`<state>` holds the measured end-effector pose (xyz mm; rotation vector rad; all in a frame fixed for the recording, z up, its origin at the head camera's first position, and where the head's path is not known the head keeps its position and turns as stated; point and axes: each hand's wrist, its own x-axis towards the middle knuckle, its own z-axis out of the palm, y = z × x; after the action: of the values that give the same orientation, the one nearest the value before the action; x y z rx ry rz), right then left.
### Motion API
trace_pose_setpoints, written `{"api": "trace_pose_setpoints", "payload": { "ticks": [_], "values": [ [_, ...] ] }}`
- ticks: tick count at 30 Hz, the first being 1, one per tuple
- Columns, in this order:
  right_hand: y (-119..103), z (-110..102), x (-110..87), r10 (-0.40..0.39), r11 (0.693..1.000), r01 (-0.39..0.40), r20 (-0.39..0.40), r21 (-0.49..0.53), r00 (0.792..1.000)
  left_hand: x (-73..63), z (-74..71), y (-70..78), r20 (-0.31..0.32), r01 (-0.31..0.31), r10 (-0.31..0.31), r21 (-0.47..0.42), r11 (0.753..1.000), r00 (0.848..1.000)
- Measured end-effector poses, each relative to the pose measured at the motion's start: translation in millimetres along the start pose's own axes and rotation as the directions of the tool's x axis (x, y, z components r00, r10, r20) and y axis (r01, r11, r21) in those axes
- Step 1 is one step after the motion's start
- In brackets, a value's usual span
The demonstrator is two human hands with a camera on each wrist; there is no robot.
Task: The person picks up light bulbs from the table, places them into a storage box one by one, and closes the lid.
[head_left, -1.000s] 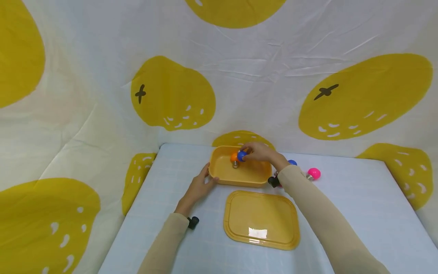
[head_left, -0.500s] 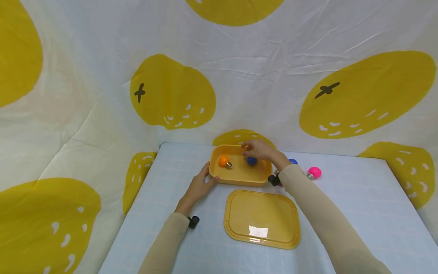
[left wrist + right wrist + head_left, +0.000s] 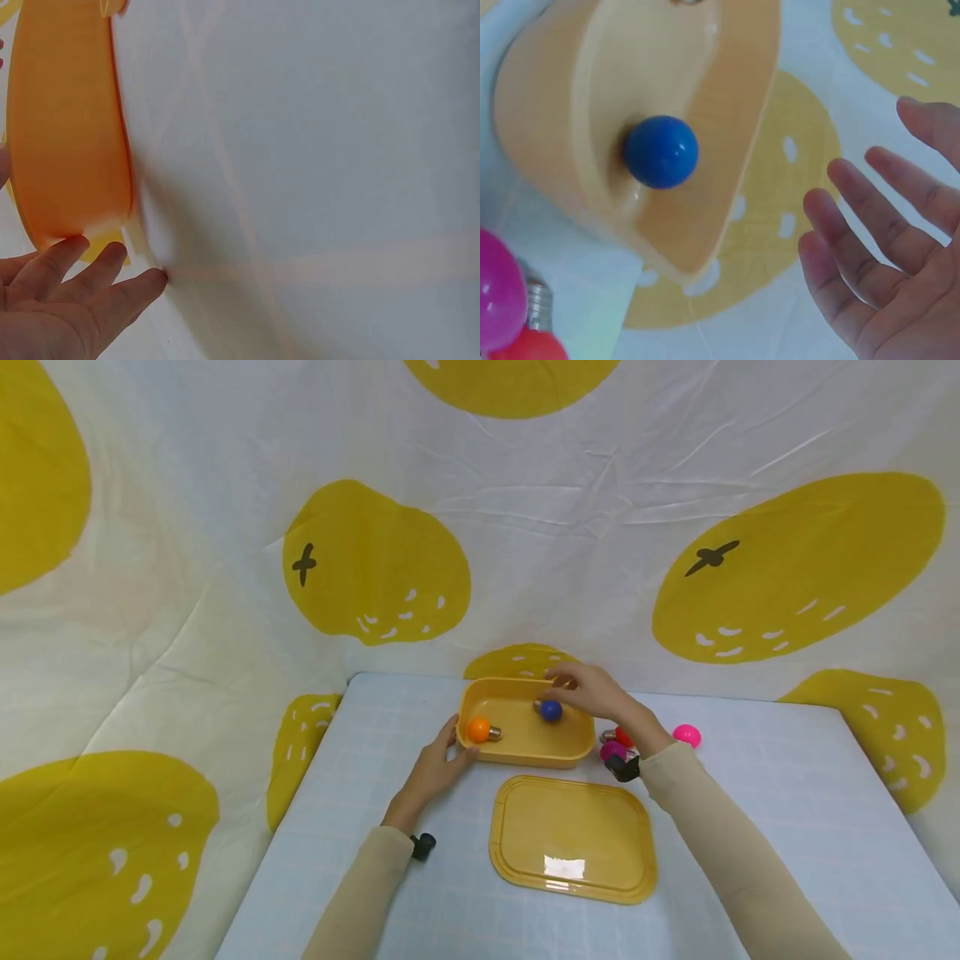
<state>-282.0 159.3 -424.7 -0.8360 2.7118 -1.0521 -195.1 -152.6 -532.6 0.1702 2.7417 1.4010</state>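
A yellow-orange plastic box [image 3: 528,762] stands near the back of the table. My left hand [image 3: 435,768] holds its left front corner, thumb by the front rim and fingers along the left wall [image 3: 67,127]. Inside lie an orange light bulb [image 3: 478,729] at the left and a blue light bulb [image 3: 551,711] towards the right. Above the box's back right part is my right hand [image 3: 588,689]. In the right wrist view that hand [image 3: 885,255] has its fingers apart with nothing in them, beside the box, away from the blue bulb [image 3: 662,151].
The box's matching lid [image 3: 572,835] lies flat in front of it. Right of the box are a purple bulb [image 3: 612,751], a red bulb [image 3: 624,737] and a pink bulb [image 3: 687,736], partly behind my right forearm. A fruit-print cloth [image 3: 540,568] hangs behind the table.
My right hand let go of the blue bulb inside the box and moved up and right. The orange bulb rolled left towards the front left corner. The left hand stayed in place.
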Motion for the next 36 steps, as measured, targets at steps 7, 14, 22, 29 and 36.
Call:
{"api": "trace_pose_setpoints", "payload": {
  "ticks": [7, 14, 22, 29, 36],
  "values": [
    [3, -13, -29.4, 0.0, 0.999, 0.003, -0.078, 0.046, 0.997, -0.9, -0.4, 2.0, -0.002, 0.009, -0.009, 0.02, 1.0, 1.0],
    [5, -18, -52.1, 0.01, 0.999, -0.005, -0.12, 0.049, 0.993, -0.6, -0.9, 1.0, 0.006, 0.027, -0.027, 0.027, 0.999, 1.0],
    [7, -21, -74.6, 0.019, 1.0, -0.014, -0.201, 0.027, 0.979, -0.3, 0.8, -0.1, 0.011, 0.037, -0.037, 0.009, 0.999, 0.999],
    [9, -24, -97.9, 0.031, 0.999, -0.027, -0.265, 0.021, 0.964, 0.5, 1.9, 0.0, 0.015, 0.034, -0.034, -0.003, 0.999, 0.999],
    [22, -28, -115.5, 0.047, 0.999, -0.05, -0.339, 0.002, 0.94, 0.6, 2.0, -1.1, 0.012, 0.05, -0.05, -0.003, 0.999, 0.999]
  ]
}}
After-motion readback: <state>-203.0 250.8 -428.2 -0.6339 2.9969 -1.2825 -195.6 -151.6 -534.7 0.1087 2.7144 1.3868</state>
